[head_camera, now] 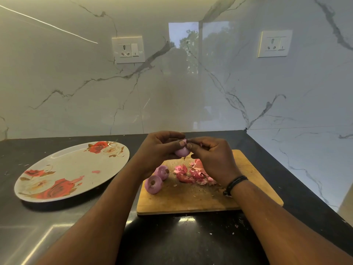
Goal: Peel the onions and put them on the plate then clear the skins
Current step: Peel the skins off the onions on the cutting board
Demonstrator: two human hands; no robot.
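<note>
Left hand (158,148) has its fingers curled round a small red onion (182,151) above the wooden cutting board (191,199), while the right hand (212,157) pinches skin at its top. Two peeled onions (157,179) sit on the board's left side beside a pile of skins (193,174), and the floral plate (63,165) is off to the left on the black counter (172,238).

Bare forearms, black wristband (235,183) on right

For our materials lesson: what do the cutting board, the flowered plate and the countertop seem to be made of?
Cutting board: wood, matte; tan, grainy, scuffed.
Plate: glossy, printed roses; probably melamine or glazed ceramic, cannot tell.
Countertop: dark polished stone, likely granite; mirrors the light.
</note>
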